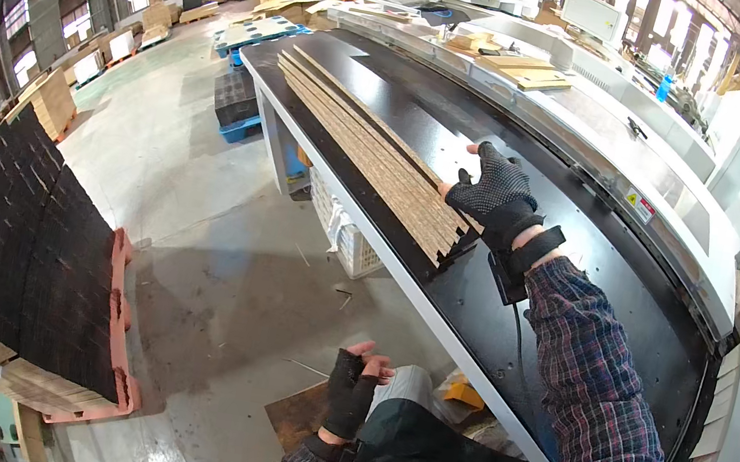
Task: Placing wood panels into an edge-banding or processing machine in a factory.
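Observation:
A row of long particleboard strips (pixel 372 159) with black faces lies side by side on the black-topped table (pixel 558 329), their brown edges facing up. My right hand (pixel 497 191), in a dark dotted glove with bare fingertips, is over the near right end of the row. Its thumb tip meets the outermost strip, and its fingers are spread without closing round anything. A black wrist strap and a small dark device with a cable sit at that wrist. Down beside my body, away from the table, my left hand (pixel 352 391) wears a black fingerless glove; its fingers are loosely bent, apart and holding nothing.
At left, a tall stack of black-edged boards (pixel 29 245) rests on a red pallet (pixel 122 327). A white crate (pixel 346 232) stands under the table. Behind the table runs a long light-coloured machine (pixel 619 125) with loose boards (pixel 526 72) on it. Blue pallets (pixel 261 32) lie beyond.

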The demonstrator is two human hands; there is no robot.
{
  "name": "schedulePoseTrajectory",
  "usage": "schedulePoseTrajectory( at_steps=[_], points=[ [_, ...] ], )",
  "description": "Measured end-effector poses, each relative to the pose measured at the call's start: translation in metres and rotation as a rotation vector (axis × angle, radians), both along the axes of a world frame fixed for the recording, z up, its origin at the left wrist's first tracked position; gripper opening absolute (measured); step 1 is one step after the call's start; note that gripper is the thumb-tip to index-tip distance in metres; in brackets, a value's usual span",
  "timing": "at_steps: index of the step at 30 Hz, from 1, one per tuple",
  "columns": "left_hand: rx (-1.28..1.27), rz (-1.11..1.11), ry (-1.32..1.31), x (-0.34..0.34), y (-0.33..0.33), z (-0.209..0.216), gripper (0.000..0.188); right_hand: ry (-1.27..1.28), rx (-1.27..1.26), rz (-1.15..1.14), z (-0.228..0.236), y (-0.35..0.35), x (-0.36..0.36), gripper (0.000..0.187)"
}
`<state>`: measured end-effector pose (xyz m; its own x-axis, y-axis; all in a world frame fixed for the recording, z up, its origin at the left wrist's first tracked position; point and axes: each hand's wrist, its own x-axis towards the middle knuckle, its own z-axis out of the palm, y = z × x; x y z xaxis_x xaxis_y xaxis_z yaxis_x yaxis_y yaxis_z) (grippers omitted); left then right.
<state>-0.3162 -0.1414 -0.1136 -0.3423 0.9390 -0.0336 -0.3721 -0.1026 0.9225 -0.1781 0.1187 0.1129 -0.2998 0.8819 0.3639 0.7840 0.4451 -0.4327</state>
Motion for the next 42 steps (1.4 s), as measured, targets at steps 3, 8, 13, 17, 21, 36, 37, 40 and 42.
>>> schedulePoseTrajectory(
  at_steps=[3, 8, 13, 17, 21, 36, 37, 40, 42],
  points=[
    [0.038, -0.077, 0.046, 0.009, 0.011, 0.003, 0.034, 0.0, 0.032, 0.015, -0.001, 0.001, 0.013, 0.088],
    [0.068, -0.197, 0.062, 0.018, 0.025, 0.003, 0.032, 0.152, -0.074, 0.123, 0.001, 0.016, 0.031, 0.08],
    [0.0, -0.205, 0.079, 0.022, 0.017, 0.022, 0.031, 0.01, 0.059, -0.065, -0.031, 0.072, 0.118, 0.077],
    [0.001, -0.206, 0.146, 0.015, 0.017, 0.026, 0.032, -0.244, -0.181, -0.197, -0.075, 0.071, 0.128, 0.087],
    [0.007, -0.312, 0.24, 0.029, 0.025, 0.058, 0.033, -0.134, -0.188, -0.202, -0.101, 0.073, 0.134, 0.085],
    [0.248, -0.822, 0.547, 0.143, 0.107, 0.128, 0.032, -0.127, -0.225, -0.189, -0.064, -0.107, 0.412, 0.1],
    [0.266, -0.842, 0.59, 0.148, 0.11, 0.13, 0.032, -0.068, -0.222, -0.19, -0.076, -0.123, 0.439, 0.101],
    [0.301, -0.914, 0.604, 0.179, 0.123, 0.128, 0.033, -0.036, -0.321, -0.273, -0.073, -0.171, 0.501, 0.106],
    [0.35, -0.963, 0.608, 0.193, 0.128, 0.13, 0.034, -0.035, -0.413, -0.307, -0.064, -0.179, 0.506, 0.11]
  ],
)
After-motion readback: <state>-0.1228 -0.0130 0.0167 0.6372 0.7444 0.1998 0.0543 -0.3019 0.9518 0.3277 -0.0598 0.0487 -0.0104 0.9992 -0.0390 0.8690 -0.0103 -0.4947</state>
